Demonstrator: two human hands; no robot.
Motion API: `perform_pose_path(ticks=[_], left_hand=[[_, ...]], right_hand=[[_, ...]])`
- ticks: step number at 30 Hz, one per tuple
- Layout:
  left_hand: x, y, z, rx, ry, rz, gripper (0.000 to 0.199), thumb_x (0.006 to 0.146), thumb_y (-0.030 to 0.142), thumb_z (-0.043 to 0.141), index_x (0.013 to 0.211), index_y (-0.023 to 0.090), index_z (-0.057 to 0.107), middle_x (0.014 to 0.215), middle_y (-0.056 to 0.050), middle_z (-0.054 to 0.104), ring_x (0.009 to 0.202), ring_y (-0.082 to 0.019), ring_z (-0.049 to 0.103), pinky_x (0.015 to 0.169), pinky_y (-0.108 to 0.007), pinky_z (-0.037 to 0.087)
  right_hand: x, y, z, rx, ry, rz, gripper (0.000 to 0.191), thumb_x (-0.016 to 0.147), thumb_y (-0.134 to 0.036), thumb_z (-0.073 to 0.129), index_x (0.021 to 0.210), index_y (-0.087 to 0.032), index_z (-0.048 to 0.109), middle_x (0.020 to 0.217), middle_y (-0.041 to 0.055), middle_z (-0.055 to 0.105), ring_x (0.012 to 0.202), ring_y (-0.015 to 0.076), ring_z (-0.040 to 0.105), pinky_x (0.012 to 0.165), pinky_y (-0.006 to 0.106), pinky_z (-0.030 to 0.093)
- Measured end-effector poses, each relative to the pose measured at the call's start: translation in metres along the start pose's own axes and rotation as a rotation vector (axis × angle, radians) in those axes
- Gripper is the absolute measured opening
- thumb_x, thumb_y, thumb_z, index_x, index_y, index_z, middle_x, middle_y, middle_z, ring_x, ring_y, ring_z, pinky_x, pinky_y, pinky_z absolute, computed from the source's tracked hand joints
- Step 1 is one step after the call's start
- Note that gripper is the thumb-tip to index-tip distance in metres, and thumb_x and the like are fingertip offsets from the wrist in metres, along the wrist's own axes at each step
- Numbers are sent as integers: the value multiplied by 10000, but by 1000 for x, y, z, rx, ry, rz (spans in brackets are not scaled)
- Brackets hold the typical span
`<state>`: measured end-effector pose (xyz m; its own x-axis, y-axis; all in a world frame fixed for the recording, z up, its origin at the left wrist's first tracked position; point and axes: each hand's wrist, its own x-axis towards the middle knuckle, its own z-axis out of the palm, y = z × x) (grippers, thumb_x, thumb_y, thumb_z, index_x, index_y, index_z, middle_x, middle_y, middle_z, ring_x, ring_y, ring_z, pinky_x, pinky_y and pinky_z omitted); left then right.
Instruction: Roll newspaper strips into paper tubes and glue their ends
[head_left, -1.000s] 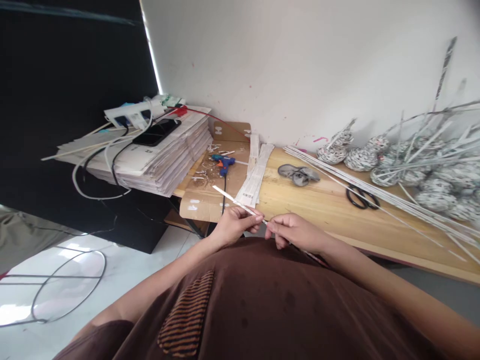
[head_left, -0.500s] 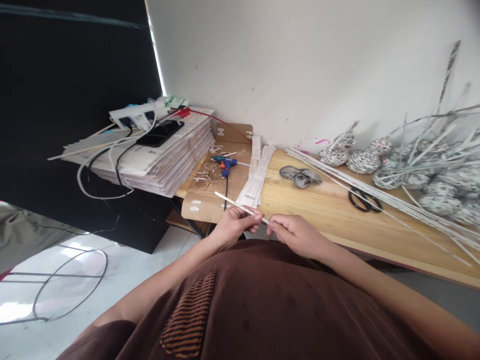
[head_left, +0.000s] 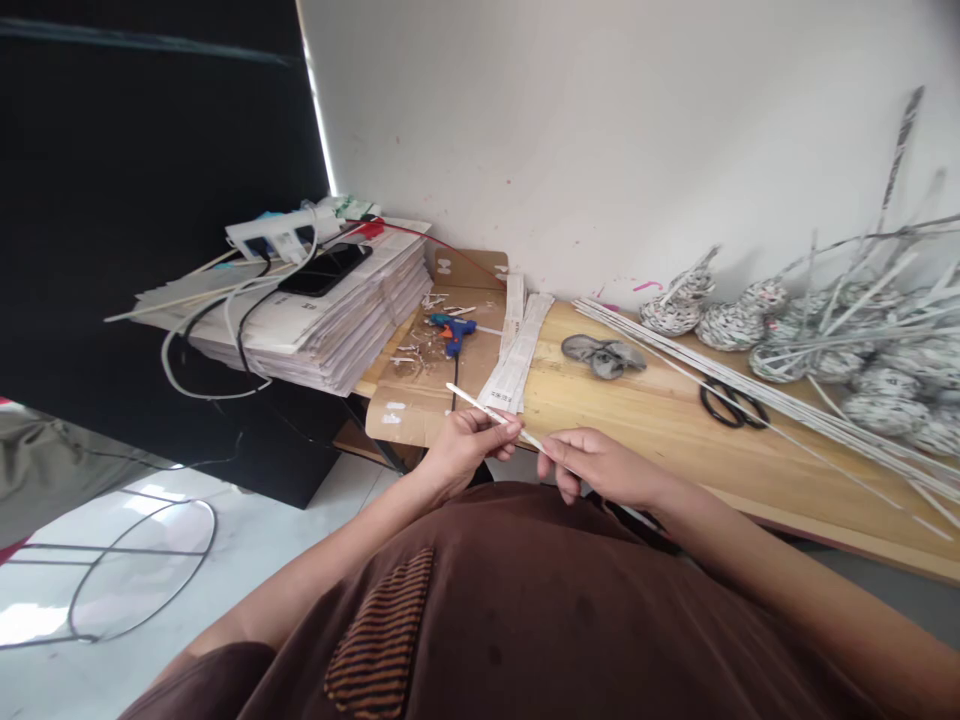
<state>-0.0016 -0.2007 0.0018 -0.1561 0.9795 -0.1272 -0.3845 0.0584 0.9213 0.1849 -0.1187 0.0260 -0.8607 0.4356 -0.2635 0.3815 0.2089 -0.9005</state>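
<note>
While the left hand (head_left: 476, 445) pinches a thin white rolled-paper stick (head_left: 466, 398) between thumb and fingers, the right hand (head_left: 589, 463) pinches it farther along, fingers curled; the stick slants in the air before a brown garment (head_left: 540, 590), near the edge of a light wooden table (head_left: 637, 430). Beyond it lie flat printed white paper strips (head_left: 517, 358), a blue glue gun (head_left: 459, 331) on a brown cardboard sheet (head_left: 420, 402), and, farther right, a crumpled grey cloth (head_left: 606, 359)
</note>
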Motion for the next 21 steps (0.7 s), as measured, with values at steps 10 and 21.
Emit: perform_pose_path(ticks=[10, 21], left_hand=[[0, 3, -1, -8, 8, 19, 286, 677, 315, 797, 821, 86, 705, 615, -12, 600, 558, -72, 530, 525, -192, 407], [0, 9, -3, -9, 21, 33, 315, 657, 340, 806, 824, 96, 696, 626, -12, 602, 563, -84, 527, 531, -208, 407]], right_hand=[[4, -1, 1, -86, 37, -45, 426, 923, -555, 388, 803, -179, 546, 520, -39, 443, 510, 131, 483, 563, 258, 392], [5, -9, -1, 22, 34, -39, 428, 920, -558, 410, 842, -172, 577, 571, -29, 489, 543, 123, 512, 569, 245, 385]])
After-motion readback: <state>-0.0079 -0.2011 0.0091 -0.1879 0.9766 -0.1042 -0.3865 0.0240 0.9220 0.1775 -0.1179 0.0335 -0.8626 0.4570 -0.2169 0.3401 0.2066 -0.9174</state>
